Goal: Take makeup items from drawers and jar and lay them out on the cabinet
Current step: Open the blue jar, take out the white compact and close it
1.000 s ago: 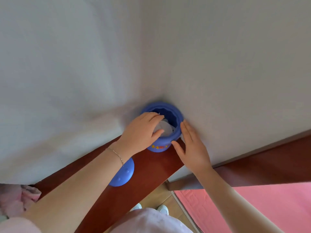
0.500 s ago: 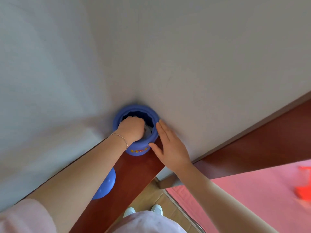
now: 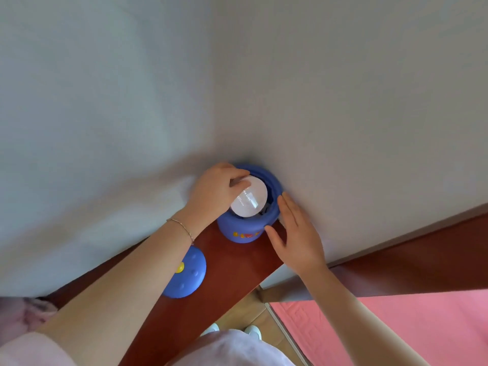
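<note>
White round compact [image 3: 249, 198], faint lettering, pinched by left hand [image 3: 215, 192] over blue jar [image 3: 247, 229].

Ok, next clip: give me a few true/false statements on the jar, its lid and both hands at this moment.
1. The left hand holds a round white compact at the mouth of the blue jar. True.
2. The jar's lid sits on the jar. False: it lies on the cabinet top, beside the left forearm.
3. The right hand is open against the jar's side. True.
4. The compact lies flat on the cabinet top. False: it is in the left hand's grip, over the jar.
</note>
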The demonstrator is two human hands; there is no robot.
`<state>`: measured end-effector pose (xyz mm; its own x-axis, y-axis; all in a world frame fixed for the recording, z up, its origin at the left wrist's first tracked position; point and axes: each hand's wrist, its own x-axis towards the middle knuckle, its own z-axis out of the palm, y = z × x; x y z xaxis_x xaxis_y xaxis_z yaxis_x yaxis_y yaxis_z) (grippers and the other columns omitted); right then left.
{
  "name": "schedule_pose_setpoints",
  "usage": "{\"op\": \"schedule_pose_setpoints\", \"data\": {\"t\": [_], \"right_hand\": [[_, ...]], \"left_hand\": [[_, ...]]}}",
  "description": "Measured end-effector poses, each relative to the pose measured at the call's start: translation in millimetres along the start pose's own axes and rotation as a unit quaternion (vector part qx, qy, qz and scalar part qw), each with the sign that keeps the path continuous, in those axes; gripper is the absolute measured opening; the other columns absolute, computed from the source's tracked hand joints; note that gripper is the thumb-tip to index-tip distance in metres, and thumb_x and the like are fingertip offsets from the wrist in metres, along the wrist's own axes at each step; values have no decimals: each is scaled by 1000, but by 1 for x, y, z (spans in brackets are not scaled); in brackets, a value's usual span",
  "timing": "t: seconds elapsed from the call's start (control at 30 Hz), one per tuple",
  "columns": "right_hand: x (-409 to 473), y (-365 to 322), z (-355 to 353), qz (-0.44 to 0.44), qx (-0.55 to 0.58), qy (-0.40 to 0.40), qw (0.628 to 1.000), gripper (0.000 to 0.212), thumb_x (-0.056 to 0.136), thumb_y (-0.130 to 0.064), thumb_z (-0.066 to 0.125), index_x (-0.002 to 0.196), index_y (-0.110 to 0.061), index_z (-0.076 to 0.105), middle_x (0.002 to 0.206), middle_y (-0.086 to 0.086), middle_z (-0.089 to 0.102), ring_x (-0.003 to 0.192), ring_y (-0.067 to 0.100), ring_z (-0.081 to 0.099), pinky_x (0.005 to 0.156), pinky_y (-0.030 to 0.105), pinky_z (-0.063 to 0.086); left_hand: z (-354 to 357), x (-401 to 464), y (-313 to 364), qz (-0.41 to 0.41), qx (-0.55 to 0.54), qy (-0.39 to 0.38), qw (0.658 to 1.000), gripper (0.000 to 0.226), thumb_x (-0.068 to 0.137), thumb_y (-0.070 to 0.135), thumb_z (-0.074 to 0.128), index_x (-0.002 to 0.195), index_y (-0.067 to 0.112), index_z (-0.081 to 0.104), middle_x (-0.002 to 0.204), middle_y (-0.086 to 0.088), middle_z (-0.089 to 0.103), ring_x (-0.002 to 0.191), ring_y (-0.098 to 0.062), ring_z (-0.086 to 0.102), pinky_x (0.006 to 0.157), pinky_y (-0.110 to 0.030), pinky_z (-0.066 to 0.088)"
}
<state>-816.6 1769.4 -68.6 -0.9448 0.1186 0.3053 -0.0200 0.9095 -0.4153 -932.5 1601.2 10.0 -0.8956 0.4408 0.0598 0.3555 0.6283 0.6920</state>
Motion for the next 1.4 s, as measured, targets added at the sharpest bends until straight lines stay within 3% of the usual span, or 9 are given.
{"op": "schedule_pose_setpoints", "data": {"t": [0.1, 0.2, 0.4, 0.57, 0.7, 1.07, 1.4], "right_hand": [[0, 1, 1, -5, 4, 6, 1000, 67, 91, -51, 37, 136, -2, 43, 143, 11, 43, 128, 18, 38, 104, 19, 25], [1, 1, 2, -3, 7, 6, 1000, 68, 86, -46, 42, 136, -1, 42, 143, 11, 41, 128, 18, 36, 102, 19, 24], [0, 3, 6, 1, -10, 12, 1000, 69, 86, -47, 38, 138, -1, 39, 144, 11, 40, 129, 20, 36, 101, 31, 34], [0, 2, 8, 3, -10, 8, 1000, 69, 86, -44, 38, 139, 0, 37, 144, 14, 40, 129, 23, 35, 102, 29, 29], [-1, -2, 7, 14, -11, 12, 1000, 70, 85, -45, 36, 140, -1, 35, 145, 14, 39, 130, 18, 31, 102, 31, 33], [-2, -3, 5, 20, -14, 1, 1000, 70, 86, -47, 35, 141, -3, 34, 147, 10, 37, 132, 18, 32, 102, 33, 34], [-3, -4, 4, 26, -15, 1, 1000, 72, 86, -49, 33, 143, -6, 32, 148, 7, 35, 132, 15, 31, 102, 30, 31]], "left_hand": [[-24, -27, -7, -42, -64, 57, 995, 25, 87, 26, 61, 112, 24, 68, 101, 4, 65, 91, -11, 60, 83, -21, 43], [-41, -57, -26, -105, -92, 102, 985, 23, 87, 25, 61, 109, 26, 69, 94, 10, 63, 81, 0, 57, 70, -3, 36], [-58, -129, -84, -225, -94, 164, 956, 22, 88, 22, 60, 108, 23, 69, 101, 10, 66, 88, -1, 57, 73, -1, 35], [-49, -184, -125, -328, -91, 185, 922, 23, 88, 21, 60, 109, 18, 69, 110, 1, 67, 104, -13, 57, 87, -24, 37], [-33, -211, -146, -374, -84, 185, 905, 25, 89, 23, 59, 112, 18, 68, 117, 0, 65, 115, -17, 54, 91, -25, 35], [-9, -222, -165, -368, -2, 164, 915, 27, 93, 21, 49, 111, 15, 68, 109, -5, 65, 105, -21, 54, 81, -26, 32], [1, -222, -171, -362, 23, 195, 911, 30, 92, 13, 49, 118, 8, 63, 115, -9, 58, 107, -24, 52, 85, -25, 34]]}}
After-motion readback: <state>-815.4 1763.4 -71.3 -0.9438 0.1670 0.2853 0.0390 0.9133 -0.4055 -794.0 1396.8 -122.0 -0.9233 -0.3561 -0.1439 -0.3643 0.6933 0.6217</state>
